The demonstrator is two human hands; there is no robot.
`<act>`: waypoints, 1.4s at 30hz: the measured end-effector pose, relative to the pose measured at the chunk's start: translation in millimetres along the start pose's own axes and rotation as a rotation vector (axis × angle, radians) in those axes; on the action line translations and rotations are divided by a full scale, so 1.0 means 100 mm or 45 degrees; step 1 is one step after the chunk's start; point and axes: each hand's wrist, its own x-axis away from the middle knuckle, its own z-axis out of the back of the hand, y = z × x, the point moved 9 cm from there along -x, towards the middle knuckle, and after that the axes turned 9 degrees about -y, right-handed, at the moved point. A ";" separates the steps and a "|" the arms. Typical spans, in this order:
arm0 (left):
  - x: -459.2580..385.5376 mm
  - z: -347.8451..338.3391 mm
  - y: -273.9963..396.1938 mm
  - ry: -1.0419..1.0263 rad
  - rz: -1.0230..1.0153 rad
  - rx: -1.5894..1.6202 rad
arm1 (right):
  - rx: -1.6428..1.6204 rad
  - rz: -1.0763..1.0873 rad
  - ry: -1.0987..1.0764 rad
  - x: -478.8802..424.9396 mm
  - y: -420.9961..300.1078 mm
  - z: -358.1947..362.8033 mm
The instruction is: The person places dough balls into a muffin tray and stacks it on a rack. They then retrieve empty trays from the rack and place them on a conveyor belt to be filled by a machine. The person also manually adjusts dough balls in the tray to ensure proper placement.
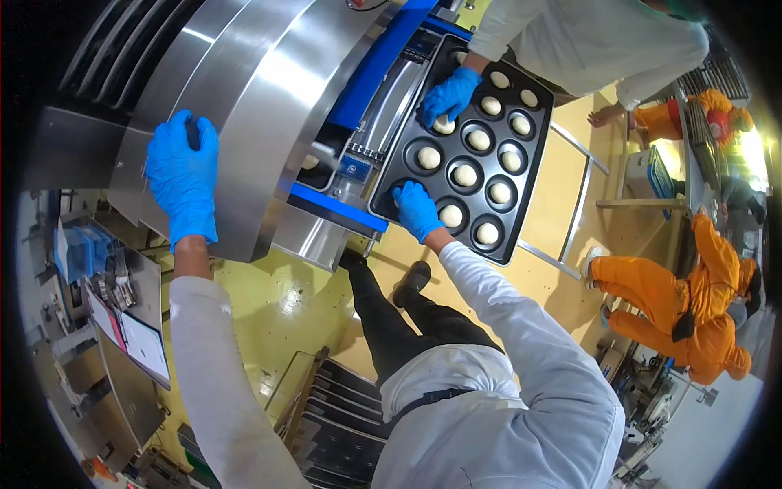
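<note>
My left hand (pixel 183 174), in a blue glove, rests on the stainless steel machine housing (pixel 244 116), fingers slightly apart and holding nothing. My right hand (pixel 417 208), also gloved in blue, reaches over the near left corner of a dark baking tray (pixel 470 64) with round wells. Its fingertips are down in a corner well; whether they grip a dough ball there is hidden. Pale dough balls (pixel 465 176) sit in the other visible wells. A co-worker's blue-gloved hand (pixel 452 95) touches a dough ball (pixel 444 125) farther up the tray.
The tray lies at the machine's outlet, beside a chain conveyor (pixel 366 147) and blue guard rails (pixel 336 208). Another tray (pixel 314 165) is partly under the housing. A rack of trays (pixel 342 422) stands below. People in orange (pixel 690 287) are at the right, near a metal frame (pixel 577 208).
</note>
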 end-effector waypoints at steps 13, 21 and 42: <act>0.03 0.09 0.10 -0.017 -0.004 -0.032 | 0.127 -0.194 0.222 -0.57 0.36 0.91; 0.02 0.06 0.09 -0.091 0.024 -0.033 | 0.257 -0.088 0.118 -0.74 0.29 0.81; 0.04 0.02 0.08 -0.028 -0.034 -0.073 | -0.300 0.284 0.376 0.71 -0.31 0.93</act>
